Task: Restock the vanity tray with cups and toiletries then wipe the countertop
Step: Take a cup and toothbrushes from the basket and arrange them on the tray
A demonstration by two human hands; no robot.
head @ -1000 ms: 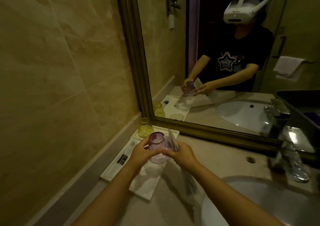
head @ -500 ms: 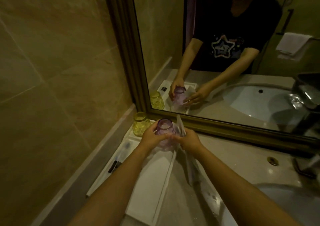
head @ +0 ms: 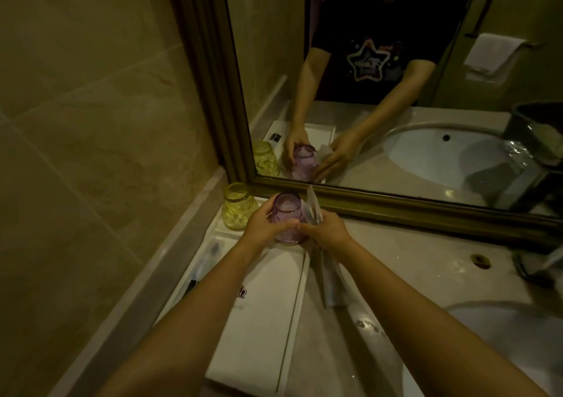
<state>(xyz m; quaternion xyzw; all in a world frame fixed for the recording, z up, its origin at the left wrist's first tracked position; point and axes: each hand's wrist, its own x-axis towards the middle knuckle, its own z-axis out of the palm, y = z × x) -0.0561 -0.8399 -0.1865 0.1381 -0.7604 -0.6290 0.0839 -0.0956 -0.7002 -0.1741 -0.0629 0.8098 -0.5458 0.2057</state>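
A purple glass cup (head: 286,214) stands upright at the far end of the white vanity tray (head: 262,320), close to the mirror. My left hand (head: 262,226) wraps its left side. My right hand (head: 327,232) touches its right side and pinches a clear plastic wrapper (head: 313,210) that trails down onto the counter. A yellow glass cup (head: 236,210) sits mouth-up in the tray's far left corner. A packaged toothbrush (head: 207,259) lies along the tray's left edge.
The gold-framed mirror (head: 237,122) rises right behind the cups. A tiled wall closes the left side. The white sink basin (head: 499,335) lies to the right, with the dark faucet (head: 536,262) and a drain hole (head: 480,258) on the beige countertop (head: 396,259).
Both hands carried the purple cup away from me and down toward the tray's far end beside the yellow cup. The camera tilted downward and closer.
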